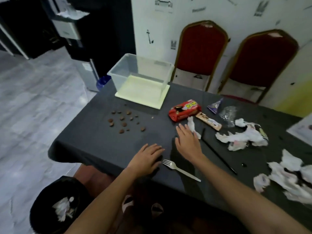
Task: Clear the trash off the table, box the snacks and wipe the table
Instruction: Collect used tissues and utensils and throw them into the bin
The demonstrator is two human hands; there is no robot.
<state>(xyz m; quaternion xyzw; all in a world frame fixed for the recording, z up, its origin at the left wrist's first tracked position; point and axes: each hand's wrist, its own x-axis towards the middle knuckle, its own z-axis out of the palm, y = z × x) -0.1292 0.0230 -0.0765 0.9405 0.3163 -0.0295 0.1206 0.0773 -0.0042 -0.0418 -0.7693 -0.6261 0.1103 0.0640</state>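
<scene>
A dark-clothed table [104, 142] carries brown cookie crumbs [125, 121], a red snack pack [184, 109], a brown snack bar [208, 121], a purple cone wrapper [216, 105], crumpled clear plastic [228, 114] and white tissues [243, 137]. A clear plastic box [140, 76] stands on its pale lid at the far side. My left hand [146, 157] lies flat near the front edge, beside a white plastic fork [180, 169]. My right hand [187, 141] is spread flat, its fingertips beside a small tissue [192, 125] and a black straw [217, 154]. Neither hand holds anything.
A black trash bin [55, 208] with tissue inside stands on the floor at the lower left. Two red chairs [200, 53] line the wall behind the table. More crumpled tissues [290, 178] lie at the right edge. A white sheet [302, 127] sits far right.
</scene>
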